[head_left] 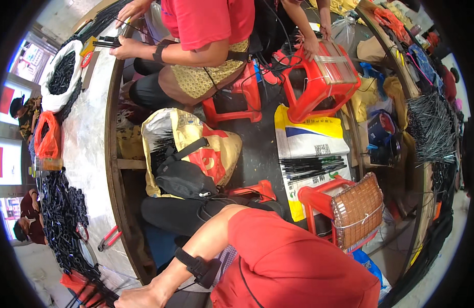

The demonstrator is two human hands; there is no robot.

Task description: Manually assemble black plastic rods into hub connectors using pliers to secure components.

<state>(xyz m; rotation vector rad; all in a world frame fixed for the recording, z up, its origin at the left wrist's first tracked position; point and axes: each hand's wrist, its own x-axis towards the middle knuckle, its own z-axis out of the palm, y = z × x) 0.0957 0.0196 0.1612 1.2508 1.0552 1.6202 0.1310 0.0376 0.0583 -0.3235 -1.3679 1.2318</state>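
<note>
My right hand (pixel 142 297) is at the lower left, cut off by the bottom edge, so its fingers mostly cannot be made out. Its forearm wears a black strap (pixel 198 267) and comes out of a red sleeve. Thin black strips (pixel 100 287) lie just beside this hand, at the near end of a metal-topped workbench (pixel 88 143). Farther up the bench is a long heap of small black parts (pixel 62 215), with red-handled pliers (pixel 110 238) to its right. No part of my left hand shows.
A co-worker in red (pixel 206 25) handles black strips (pixel 107 42) at the bench's far end; another person's hands rest on a red stool (pixel 319 77). A yellow sack (pixel 226 146) with a black bag (pixel 188 177) stands beside my leg. Black strips (pixel 314 167) lie on a flattened sack.
</note>
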